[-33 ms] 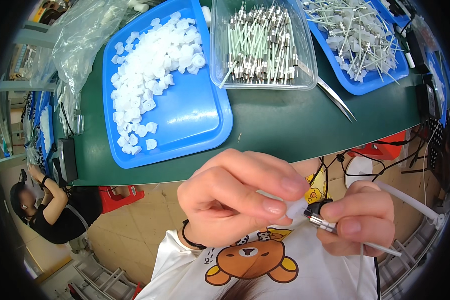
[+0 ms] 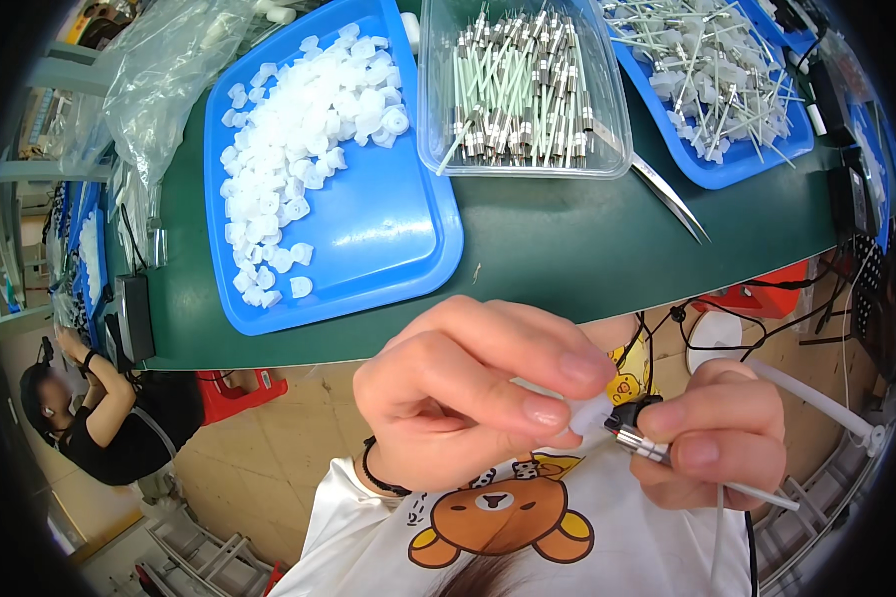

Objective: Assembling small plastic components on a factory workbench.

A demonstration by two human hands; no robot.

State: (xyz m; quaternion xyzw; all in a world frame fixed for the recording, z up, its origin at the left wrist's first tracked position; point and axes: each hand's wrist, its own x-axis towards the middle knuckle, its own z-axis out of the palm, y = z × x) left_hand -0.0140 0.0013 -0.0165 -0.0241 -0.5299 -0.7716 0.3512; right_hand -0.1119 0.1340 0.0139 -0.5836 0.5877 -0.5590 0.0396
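Note:
My left hand [image 2: 483, 388] is closed, pinching a small translucent white plastic cap [image 2: 591, 414] between thumb and fingers. Close to its right, my right hand [image 2: 717, 435] grips a metal-tipped connector [image 2: 639, 442] with a thin pale stem sticking out past the fingers. The cap and the connector's tip meet or nearly meet; I cannot tell whether they touch. A black piece [image 2: 635, 410] shows beside the metal tip, partly hidden by the right fingers. Both hands are held in front of my body, short of the table's near edge.
On the green table [image 2: 558, 239] stand a blue tray [image 2: 398, 249] of white caps, a clear box [image 2: 528, 171] of metal-tipped stems and a blue tray [image 2: 712, 177] of capped stems. Tweezers [image 2: 672, 199] lie beside the box. Another person [image 2: 110, 408] works at far left.

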